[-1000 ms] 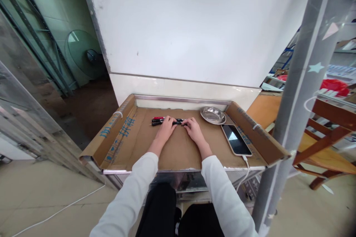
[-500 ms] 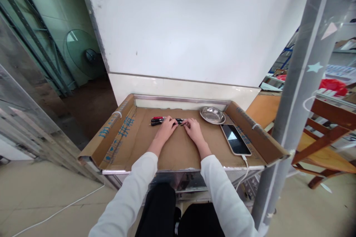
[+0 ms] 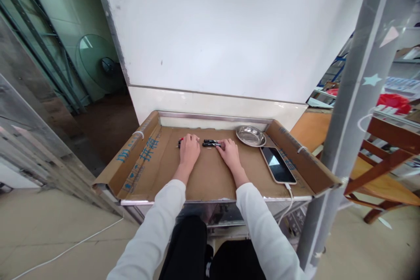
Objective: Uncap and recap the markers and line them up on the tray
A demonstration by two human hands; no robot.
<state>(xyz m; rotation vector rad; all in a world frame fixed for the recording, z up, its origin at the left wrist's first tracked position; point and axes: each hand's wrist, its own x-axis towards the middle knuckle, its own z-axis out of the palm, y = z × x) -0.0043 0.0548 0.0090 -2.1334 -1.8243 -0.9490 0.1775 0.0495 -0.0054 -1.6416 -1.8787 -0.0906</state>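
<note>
Bare hands [image 3: 189,149], slim black pens [image 3: 209,144], brown cardboard [image 3: 210,175]

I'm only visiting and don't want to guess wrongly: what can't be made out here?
All in the head view:
Pens at the left hand: mostly covered by that hand, so I can't count them.
Right ends of the black pens: hidden by the fingers of the right hand.
Any print on the pens: too small.
White cable: its far end runs out of sight.
Wooden chair: cut off by the right edge.
</note>
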